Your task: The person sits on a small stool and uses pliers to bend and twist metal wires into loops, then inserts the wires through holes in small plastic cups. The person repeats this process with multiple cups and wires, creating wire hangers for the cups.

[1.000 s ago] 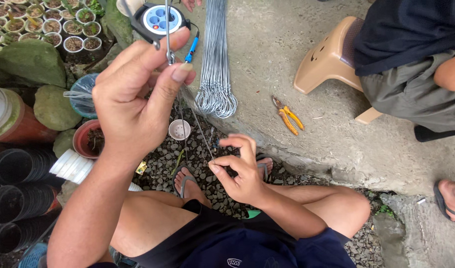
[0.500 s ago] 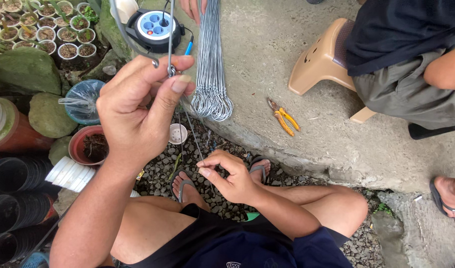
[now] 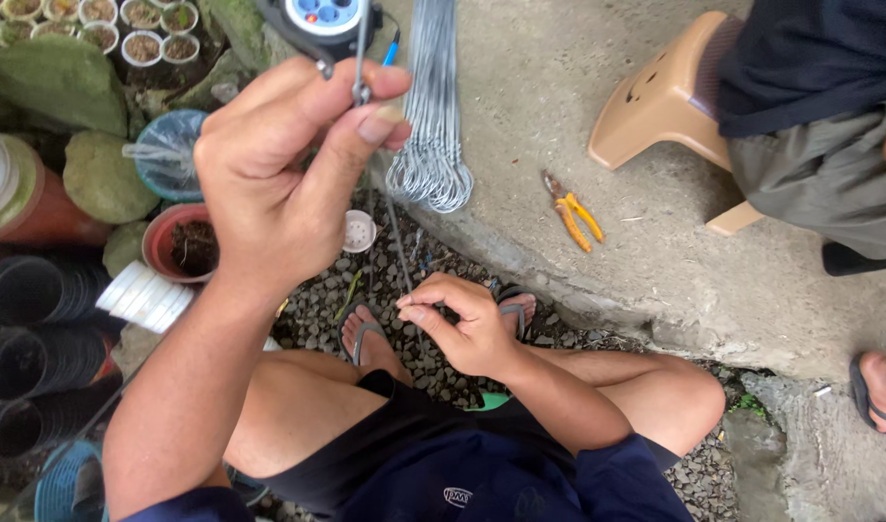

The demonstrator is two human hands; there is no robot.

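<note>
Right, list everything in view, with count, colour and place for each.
thin grey metal wire: one, pinched at both ends
bundle of looped grey wires: one, on concrete
yellow-handled pliers: one, beside bundle
tan plastic stool: one, upper right, another person seated
stacked black plastic pots: several stacks, left
red pot of soil: one, left
small white seedling cups: many, top left
left hand: raised, gripping wire top
right hand: low, gripping wire bottom

An outdoor garden or plant-nursery work spot: stacked black plastic nursery pots (image 3: 37, 338), small soil-filled seedling cups (image 3: 143, 43), a red clay pot of soil (image 3: 177, 242), grey gravel ground (image 3: 404, 261), a bare concrete slab (image 3: 578, 126), a bundle of looped steel wires (image 3: 431, 116).
</note>
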